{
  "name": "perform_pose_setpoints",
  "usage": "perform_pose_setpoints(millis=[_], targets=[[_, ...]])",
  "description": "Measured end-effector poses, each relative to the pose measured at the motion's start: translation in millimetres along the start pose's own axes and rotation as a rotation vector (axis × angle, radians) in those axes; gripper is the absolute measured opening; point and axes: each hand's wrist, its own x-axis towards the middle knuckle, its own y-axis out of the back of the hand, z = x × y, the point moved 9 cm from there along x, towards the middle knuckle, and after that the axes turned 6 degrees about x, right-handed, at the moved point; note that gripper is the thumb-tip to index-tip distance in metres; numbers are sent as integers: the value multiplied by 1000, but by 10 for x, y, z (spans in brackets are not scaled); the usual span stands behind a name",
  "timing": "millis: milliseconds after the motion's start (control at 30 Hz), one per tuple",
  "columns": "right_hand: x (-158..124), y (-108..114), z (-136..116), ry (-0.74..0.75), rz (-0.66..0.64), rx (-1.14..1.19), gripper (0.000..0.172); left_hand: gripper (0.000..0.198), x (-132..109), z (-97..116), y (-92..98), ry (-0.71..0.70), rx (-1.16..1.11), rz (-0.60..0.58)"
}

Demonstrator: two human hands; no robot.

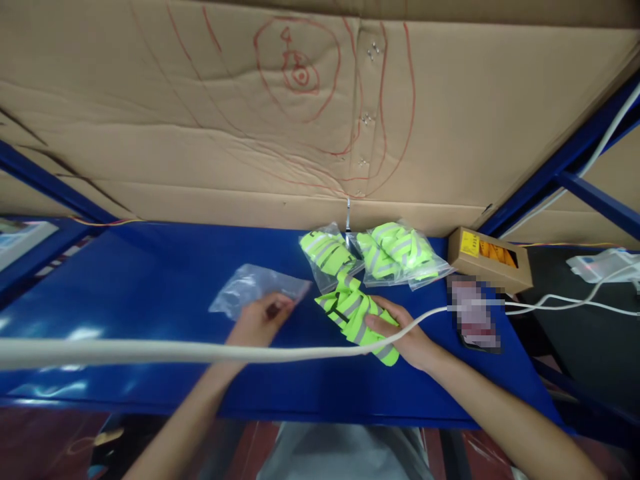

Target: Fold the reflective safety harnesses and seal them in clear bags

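Cardboard (210,153) stands behind a blue table (150,280). Clear bags (427,267) at the back hold lime, grey-striped straps (327,252); a carton (481,272) at right holds orange items (497,253). The left hand (261,320) pinches a clear pouch (243,285); apart from it, the right hand (407,333) grips a lime bundle (356,312) just in front of the bags.

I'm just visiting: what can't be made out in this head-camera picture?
All in the head view:
- Clear bag: partly hidden behind the left hand.
- Right hand: some fingers hidden by the neon bands.
- Item near the carton: masked by pixelation.
- Yellow label: print too small.
- White object: cut off by the left edge.
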Motion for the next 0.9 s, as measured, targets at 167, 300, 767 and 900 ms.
perform_pose_setpoints(millis=[167,300,767,900], targets=[[-40,-38,42,-58,16,165,51,28,-285,303,-477,0,-179,-1],[-22,-47,156,-80,33,109,51,33,-385,291,-438,29,-311,116],[-135,-245,298,-266,-119,200,59,22,-581,737,-220,-133,-49,507],[-159,-209,313,-261,-105,89,56,21,-508,788,-248,-191,-26,493]])
